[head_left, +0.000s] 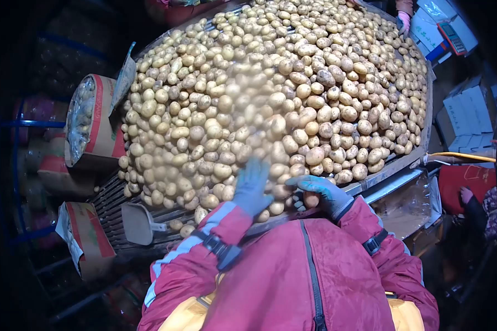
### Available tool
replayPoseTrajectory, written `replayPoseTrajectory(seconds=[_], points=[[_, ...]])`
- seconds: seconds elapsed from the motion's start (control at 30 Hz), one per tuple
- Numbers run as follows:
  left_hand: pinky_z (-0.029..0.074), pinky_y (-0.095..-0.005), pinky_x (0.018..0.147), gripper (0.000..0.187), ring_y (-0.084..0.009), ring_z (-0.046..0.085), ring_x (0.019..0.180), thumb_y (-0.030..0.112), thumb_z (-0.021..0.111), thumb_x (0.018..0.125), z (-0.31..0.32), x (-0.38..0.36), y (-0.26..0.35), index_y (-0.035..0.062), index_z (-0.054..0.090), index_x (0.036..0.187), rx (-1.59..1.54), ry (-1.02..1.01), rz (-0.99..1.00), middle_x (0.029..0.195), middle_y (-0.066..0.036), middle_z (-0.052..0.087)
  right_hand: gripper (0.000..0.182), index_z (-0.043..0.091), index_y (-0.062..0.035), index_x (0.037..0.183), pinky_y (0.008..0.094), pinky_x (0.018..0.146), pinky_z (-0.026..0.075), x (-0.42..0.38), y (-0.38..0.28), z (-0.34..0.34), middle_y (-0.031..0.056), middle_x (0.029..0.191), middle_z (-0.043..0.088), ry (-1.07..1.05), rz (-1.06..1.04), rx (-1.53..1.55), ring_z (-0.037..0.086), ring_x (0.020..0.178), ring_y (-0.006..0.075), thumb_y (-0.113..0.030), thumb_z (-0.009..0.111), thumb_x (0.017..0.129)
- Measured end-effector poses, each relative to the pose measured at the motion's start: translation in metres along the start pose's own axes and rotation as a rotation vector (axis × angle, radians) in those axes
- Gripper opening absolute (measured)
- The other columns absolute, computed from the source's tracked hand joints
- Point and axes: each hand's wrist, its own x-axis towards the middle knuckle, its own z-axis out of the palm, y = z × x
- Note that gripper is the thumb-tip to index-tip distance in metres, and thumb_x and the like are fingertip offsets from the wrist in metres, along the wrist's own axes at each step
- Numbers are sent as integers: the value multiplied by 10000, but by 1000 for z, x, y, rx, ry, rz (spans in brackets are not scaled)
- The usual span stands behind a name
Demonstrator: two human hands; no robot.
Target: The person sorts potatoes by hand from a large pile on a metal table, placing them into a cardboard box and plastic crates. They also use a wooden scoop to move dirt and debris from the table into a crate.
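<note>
A wide heap of potatoes (pixel 337 88) covers the slatted table in front of me. My left hand (pixel 252 187), in a grey-blue glove, lies on the potatoes at the near edge with its fingers stretched and apart, holding nothing visible. Just to its right, my right hand (pixel 327 194) wears a similar glove and curls around a single potato (pixel 311 199) close to the table's rim. A smear blurs the potatoes above my left hand.
A grey scoop (pixel 137 223) rests on bare slats (pixel 106 203) at left. Open cartons (pixel 100 113) stand beyond. White boxes (pixel 465 115), a red keypad device (pixel 451 38) and a yellow hose (pixel 461 157) are at right. A co-worker's pink-gloved hand (pixel 404 21) touches the far right edge.
</note>
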Motion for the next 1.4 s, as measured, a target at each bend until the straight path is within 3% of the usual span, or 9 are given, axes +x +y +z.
replayPoseTrajectory(seconds=[0.2, 0.3, 0.4, 0.6, 0.7, 0.8, 1.1, 1.23, 1.4], points=[[310, -406, 1200, 599, -363, 373, 1453, 195, 699, 864, 0, 72, -20, 52, 534, 1422, -470, 262, 29, 1527, -229, 422, 435, 611, 9, 1312, 313, 758, 550, 14, 6, -11, 112, 1021, 702, 54, -157, -178, 665, 871, 189, -221, 593, 942], [470, -378, 1042, 386, -293, 599, 1190, 171, 645, 947, -75, 49, -25, 35, 618, 1307, -749, 353, -138, 1319, -164, 612, 424, 599, 37, 1306, 317, 746, 559, 20, 14, -21, 143, 998, 708, 22, -113, 66, 676, 822, 214, -142, 576, 922], [505, -364, 961, 368, -253, 643, 1093, 169, 675, 935, -58, -7, -79, 50, 649, 1282, -666, 422, -262, 1211, -154, 667, 398, 609, 52, 1281, 299, 724, 563, 28, 20, -28, 145, 982, 710, 38, -111, 60, 680, 821, 214, -69, 559, 905], [504, -408, 974, 491, -333, 636, 1097, 227, 743, 870, -23, -109, -64, 60, 623, 1315, -401, 209, -528, 1186, -182, 663, 287, 669, 53, 1181, 295, 700, 568, 24, 16, -28, 115, 1011, 714, -5, -356, -808, 678, 792, 178, 1, 556, 923], [483, -454, 1000, 555, -364, 605, 1135, 255, 759, 846, 2, -108, -40, 80, 597, 1347, -193, 393, -279, 1239, -176, 635, 221, 699, 45, 1104, 288, 678, 567, 9, 5, 5, 97, 959, 711, 87, -113, -130, 661, 751, 146, 8, 570, 928], [427, -465, 1068, 619, -382, 521, 1260, 236, 772, 806, -22, -74, -17, 93, 578, 1376, -74, 292, -212, 1363, -173, 563, 176, 716, 32, 1047, 282, 667, 566, 5, 17, -13, 79, 904, 696, -33, -345, -433, 648, 727, 126, 2, 584, 935], [243, -516, 1204, 889, -376, 315, 1460, 319, 810, 724, -5, 3, -35, 143, 434, 1510, 263, 169, -172, 1559, -113, 399, 262, 718, 13, 1099, 271, 641, 534, -22, 19, -9, 48, 883, 680, 203, -131, -42, 614, 723, 121, -149, 544, 990], [232, -503, 1217, 847, -336, 340, 1454, 309, 786, 746, -16, 30, -32, 130, 449, 1502, 212, 243, -154, 1519, -105, 451, 299, 702, 26, 1126, 281, 645, 540, -12, 50, -62, 63, 891, 692, 47, -264, -110, 631, 731, 134, -178, 525, 999], [273, -514, 1167, 657, -313, 534, 1197, 304, 739, 791, -11, 25, -38, 133, 532, 1390, 166, 317, -40, 1182, -116, 596, 321, 686, 40, 1134, 296, 645, 546, -19, 57, -79, 78, 922, 705, 42, -280, -93, 647, 719, 163, -194, 511, 1001]])
